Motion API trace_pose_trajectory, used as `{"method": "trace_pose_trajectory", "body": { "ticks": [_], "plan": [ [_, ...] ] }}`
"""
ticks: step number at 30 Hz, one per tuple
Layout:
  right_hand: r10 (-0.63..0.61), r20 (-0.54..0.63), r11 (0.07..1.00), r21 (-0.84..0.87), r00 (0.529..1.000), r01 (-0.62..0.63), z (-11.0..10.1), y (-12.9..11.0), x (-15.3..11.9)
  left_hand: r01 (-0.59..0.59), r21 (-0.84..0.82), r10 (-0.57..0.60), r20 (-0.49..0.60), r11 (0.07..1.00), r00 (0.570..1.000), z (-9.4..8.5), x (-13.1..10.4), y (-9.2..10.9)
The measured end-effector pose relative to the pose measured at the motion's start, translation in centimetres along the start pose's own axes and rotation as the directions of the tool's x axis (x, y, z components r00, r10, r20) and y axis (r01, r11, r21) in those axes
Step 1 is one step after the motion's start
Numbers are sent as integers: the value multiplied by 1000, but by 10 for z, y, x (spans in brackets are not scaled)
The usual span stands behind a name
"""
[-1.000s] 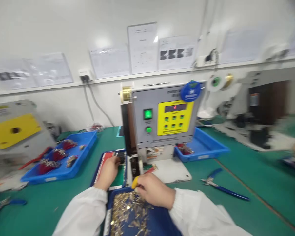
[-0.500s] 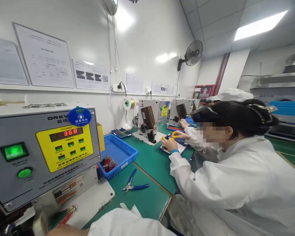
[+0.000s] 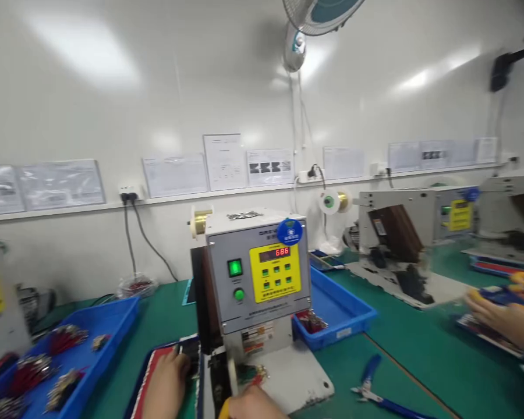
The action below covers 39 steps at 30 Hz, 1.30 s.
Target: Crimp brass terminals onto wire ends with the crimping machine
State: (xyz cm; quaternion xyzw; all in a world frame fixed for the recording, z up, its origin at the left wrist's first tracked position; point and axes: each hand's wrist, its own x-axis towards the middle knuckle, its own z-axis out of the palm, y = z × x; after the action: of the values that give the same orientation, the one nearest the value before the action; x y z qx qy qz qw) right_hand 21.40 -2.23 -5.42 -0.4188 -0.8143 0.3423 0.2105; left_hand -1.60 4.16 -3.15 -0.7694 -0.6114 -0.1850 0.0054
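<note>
Both hands at the foot of the grey machine (image 3: 257,279)

Left hand (image 3: 166,387) touches a dark part left of it (grip unclear); right hand (image 3: 251,406), mostly cut off, fingers unreadable.

Count, as seen from the floor. Grey bench machines with yellow panels: three in clear view, the nearest machine (image 3: 257,279) reading 686, a second machine (image 3: 419,224) and a third machine (image 3: 509,212) down the desk (image 3: 419,361). Blue trays: two, left tray (image 3: 91,343), right tray (image 3: 336,308). Blue-handled pliers (image 3: 375,390): one. Wall fan (image 3: 318,17): one. Wire spools: two.
</note>
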Motion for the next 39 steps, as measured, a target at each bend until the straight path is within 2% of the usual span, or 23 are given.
{"method": "trace_pose_trajectory", "body": {
  "ticks": [3,7,11,14,16,19,22,26,32,39],
  "plan": [
    [24,-33,978,207,999,-17,-3,-9,-5,29,16,-28,-19,999,999,3,-5,11],
    [20,-45,966,259,999,-8,-29,-40,-16,49,12,-49,-38,999,998,-3,-11,14],
    [14,189,911,403,982,-90,-68,-63,-15,43,-1,-42,-65,999,997,-10,-13,15],
    [27,209,813,565,977,-144,-81,-56,-9,19,3,-19,-82,1000,996,-11,-13,17],
    [76,120,735,664,990,-137,-78,-44,-5,4,10,-3,-102,1000,995,-11,-13,19],
    [122,-74,654,756,990,-24,-64,-29,1,-34,0,34,-146,999,989,-14,-15,28],
    [119,-186,620,781,975,73,-52,-24,7,-101,-20,95,-191,995,977,-19,-17,39],
    [149,-277,616,777,949,130,-46,-24,14,-174,-58,154,-249,983,956,-24,-21,53],
    [183,-317,709,698,931,99,-42,-20,15,-257,-125,208,-309,958,928,-29,-26,63],
    [166,-296,684,722,941,106,-42,-19,13,-302,-142,240,-342,943,909,-28,-29,69]
  ]
}}
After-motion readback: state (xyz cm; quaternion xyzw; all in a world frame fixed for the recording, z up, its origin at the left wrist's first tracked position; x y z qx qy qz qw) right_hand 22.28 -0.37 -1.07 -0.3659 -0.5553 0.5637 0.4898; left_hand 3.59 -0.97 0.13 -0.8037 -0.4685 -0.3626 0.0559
